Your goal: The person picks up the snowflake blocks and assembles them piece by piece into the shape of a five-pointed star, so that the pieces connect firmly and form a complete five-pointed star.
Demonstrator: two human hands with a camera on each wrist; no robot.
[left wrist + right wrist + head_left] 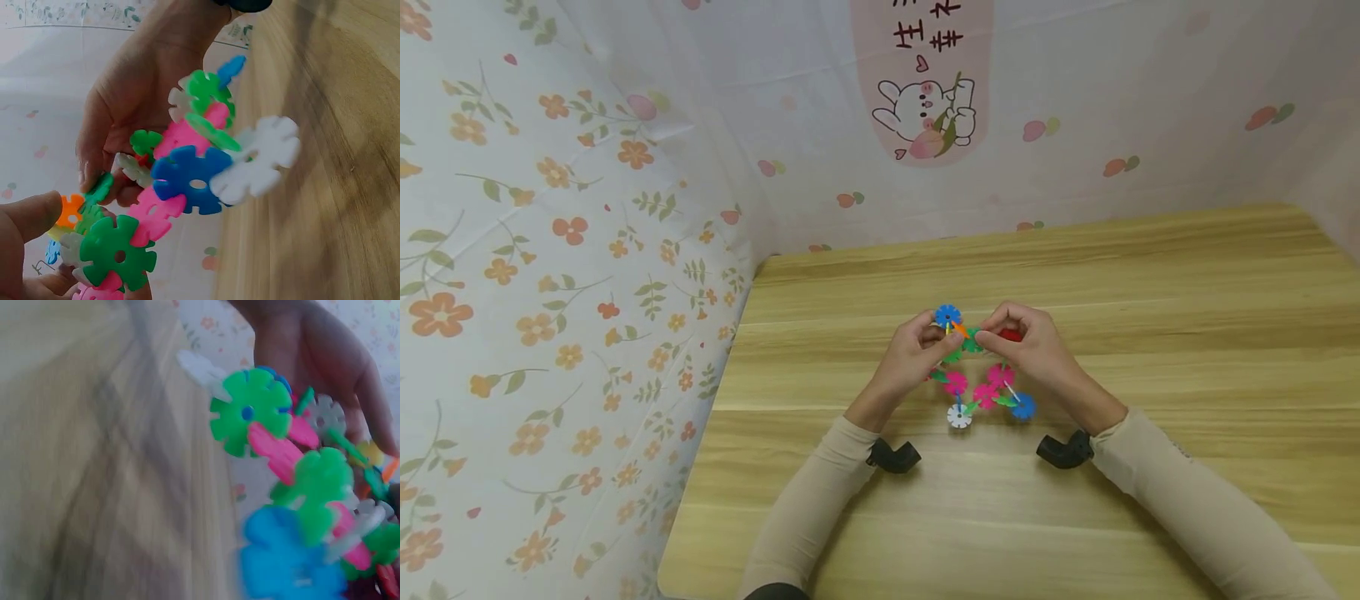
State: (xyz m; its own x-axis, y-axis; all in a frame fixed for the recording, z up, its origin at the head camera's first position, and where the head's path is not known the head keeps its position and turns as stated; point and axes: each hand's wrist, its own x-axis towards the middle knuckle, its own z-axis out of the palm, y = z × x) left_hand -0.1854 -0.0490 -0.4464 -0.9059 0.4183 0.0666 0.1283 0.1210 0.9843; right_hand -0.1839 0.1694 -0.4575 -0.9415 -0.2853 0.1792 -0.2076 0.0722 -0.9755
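Both hands hold up a linked chain of plastic snowflake discs (985, 397) over the table, in white, pink, blue, green and other colours. My left hand (904, 357) grips the chain's left end, its thumb against an orange disc (70, 211) beside a blue disc (947, 316). From the other side my right hand (1036, 343) pinches a green disc (973, 340) right at the orange one, thumb and fingertips on its edge. A red disc (1011, 335) shows under the right fingers. Toward the person hang a white disc (958, 416) and a blue disc at the right.
The wood-grain table (1150, 333) lies beneath the hands. Floral cloth (550, 292) hangs along its left side, and a cloth with a rabbit print (925, 112) hangs behind. Black curved mounts (895, 457) stick out at both wrists.
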